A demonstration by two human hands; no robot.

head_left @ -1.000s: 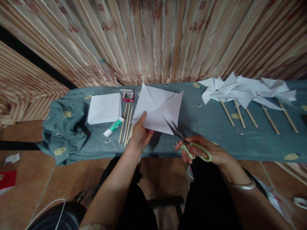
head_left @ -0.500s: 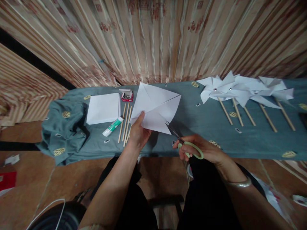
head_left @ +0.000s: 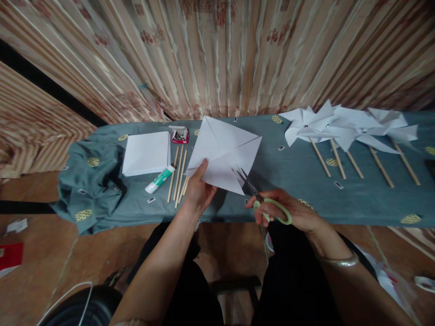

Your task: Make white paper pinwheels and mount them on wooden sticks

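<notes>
A square sheet of white paper (head_left: 227, 145) with diagonal lines, some of them cut from the corners, is pinched at its near left side by my left hand (head_left: 200, 188), thumb on top. My right hand (head_left: 277, 208) holds scissors (head_left: 253, 185) with pale green handles, fingers in the loops. The blades are parted slightly and lie at the paper's lower right edge; whether they touch it I cannot tell. Left of the paper are several wooden sticks (head_left: 178, 174), a green and white glue tube (head_left: 159, 179) and a small red box (head_left: 180, 134) of metal pins.
A stack of white paper (head_left: 147, 154) lies on the left of the cloth-covered table (head_left: 272, 167). Several white paper pinwheels (head_left: 326, 124) on sticks rest at the right. Behind the table hangs a pleated curtain (head_left: 217, 59). Bunched cloth (head_left: 91, 181) sits at the left end.
The paper has shifted a little to the right with my left hand. The scissors' blades have parted more and moved slightly right, and a cut shows near the lower right corner.
</notes>
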